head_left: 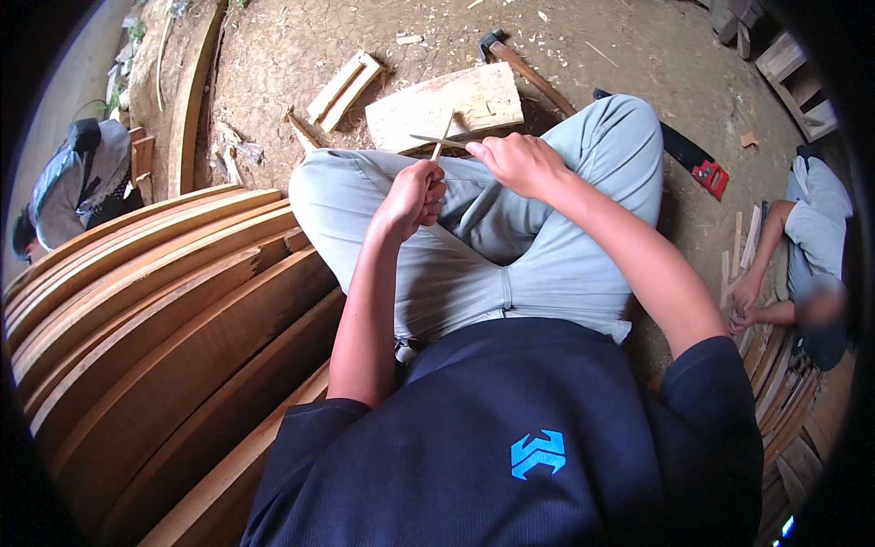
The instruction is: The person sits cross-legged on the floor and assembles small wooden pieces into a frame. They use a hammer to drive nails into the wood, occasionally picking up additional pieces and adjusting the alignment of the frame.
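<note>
My left hand (416, 196) is closed around a thin wooden stick (446, 130), which points up and away from the fist. In my right hand (521, 164) is a knife (439, 140), its narrow blade reaching left across the stick. The knife's handle is hidden in the fingers. Both hands are above my crossed legs, in grey trousers. Just beyond them a broad, pale wooden block (392, 117) lies on the ground. A hammer-like tool (533, 75) with a dark head and wooden handle rests beside the block.
Long stacked planks (182, 310) run along my left side. A saw (707, 176) with a red handle lies right of my knee. Wood pieces (344, 89) and shavings litter the dirt floor. One person (816, 219) sits at the right, another (82, 178) at the far left.
</note>
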Tool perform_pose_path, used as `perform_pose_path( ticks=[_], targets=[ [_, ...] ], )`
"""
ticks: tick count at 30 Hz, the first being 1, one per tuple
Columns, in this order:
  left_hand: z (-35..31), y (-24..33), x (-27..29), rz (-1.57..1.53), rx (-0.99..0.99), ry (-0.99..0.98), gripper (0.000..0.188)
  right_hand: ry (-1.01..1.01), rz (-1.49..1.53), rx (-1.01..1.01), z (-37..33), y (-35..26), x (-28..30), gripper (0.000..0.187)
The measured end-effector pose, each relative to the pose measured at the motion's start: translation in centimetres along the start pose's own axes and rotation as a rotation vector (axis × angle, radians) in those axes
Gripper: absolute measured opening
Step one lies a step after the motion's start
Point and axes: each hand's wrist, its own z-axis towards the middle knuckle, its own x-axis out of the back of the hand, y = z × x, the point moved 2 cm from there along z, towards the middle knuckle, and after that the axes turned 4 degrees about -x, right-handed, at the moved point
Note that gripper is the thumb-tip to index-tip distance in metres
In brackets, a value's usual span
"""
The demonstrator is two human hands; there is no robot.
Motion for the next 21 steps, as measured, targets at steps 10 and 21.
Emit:
perform_pose_path(
  ticks=[10,21],
  targets=[
    [-0.1,-0.1,0.0,-0.018,0.01,-0.021,0.026,0.173,-0.106,-0.124,1.9,1.9,-2.0,0.047],
    [0.0,-0.2,0.4,0.009,-0.003,-0.006,0.026,0.104,-0.054,-0.059,0.9,1.7,-1.3,0.057]
  ],
)
